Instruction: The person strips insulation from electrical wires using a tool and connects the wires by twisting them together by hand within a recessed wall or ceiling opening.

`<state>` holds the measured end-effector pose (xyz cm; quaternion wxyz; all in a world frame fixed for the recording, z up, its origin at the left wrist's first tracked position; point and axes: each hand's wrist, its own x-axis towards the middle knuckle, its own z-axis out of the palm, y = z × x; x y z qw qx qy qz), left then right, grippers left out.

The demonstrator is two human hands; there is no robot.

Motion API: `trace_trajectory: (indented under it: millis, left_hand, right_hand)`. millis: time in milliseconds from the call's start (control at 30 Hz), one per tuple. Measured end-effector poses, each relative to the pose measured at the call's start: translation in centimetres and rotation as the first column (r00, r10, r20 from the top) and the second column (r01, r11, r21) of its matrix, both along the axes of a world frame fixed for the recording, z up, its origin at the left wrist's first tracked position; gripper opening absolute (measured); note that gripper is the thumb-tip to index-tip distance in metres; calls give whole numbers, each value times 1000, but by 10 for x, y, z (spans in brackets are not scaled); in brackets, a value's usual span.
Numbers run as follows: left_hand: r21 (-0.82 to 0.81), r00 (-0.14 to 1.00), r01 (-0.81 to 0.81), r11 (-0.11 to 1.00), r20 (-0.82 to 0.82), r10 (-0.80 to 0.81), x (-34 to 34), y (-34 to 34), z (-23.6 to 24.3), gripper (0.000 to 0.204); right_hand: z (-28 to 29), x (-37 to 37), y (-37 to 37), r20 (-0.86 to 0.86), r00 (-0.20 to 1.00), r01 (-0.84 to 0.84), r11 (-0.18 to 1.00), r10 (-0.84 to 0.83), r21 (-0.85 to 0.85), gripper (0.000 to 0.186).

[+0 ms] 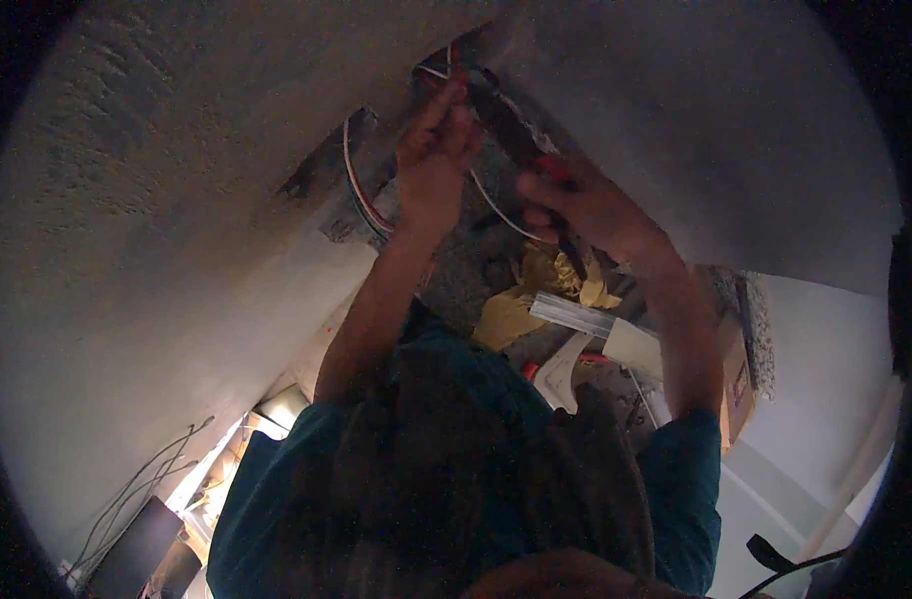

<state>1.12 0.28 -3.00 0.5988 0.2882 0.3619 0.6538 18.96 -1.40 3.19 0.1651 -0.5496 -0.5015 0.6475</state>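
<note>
My left hand (436,165) reaches up to an opening in the rough wall, its fingertips pinched on thin red and white wires (450,62). In my right hand (601,215), just to the right, is a dark hand tool with a red part (553,167); the dim light hides its exact kind. Its dark lower end sticks out below the fingers. A loose white wire (496,207) curves between the two hands. Left of my left wrist, a bundle of white, red and green wires (356,190) comes out of a second slot in the wall.
Below my hands lie crumpled yellow paper-like material (511,317), a pale metal strip (573,313) and a cream flat piece (634,346). A cardboard box (738,384) stands by my right forearm. Grey cables (142,489) hang at lower left. Plastered walls close in on both sides.
</note>
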Motion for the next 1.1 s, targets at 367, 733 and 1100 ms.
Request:
trace_trajectory:
  millis: [367, 733, 1100]
  left_hand:
    - [25, 963, 29, 999, -267, -21, -9, -3, 14, 37]
    - [-17, 991, 136, 991, 20, -136, -13, -2, -1, 36]
    - [22, 993, -46, 999, -103, 48, -12, -2, 10, 23]
  right_hand:
    - [0, -22, -23, -338, 912, 123, 941, -232, -315, 26]
    - [-24, -3, -71, -357, 915, 108, 966, -188, -233, 28]
    - [-30, 16, -46, 431, 885, -191, 706, -177, 682, 29]
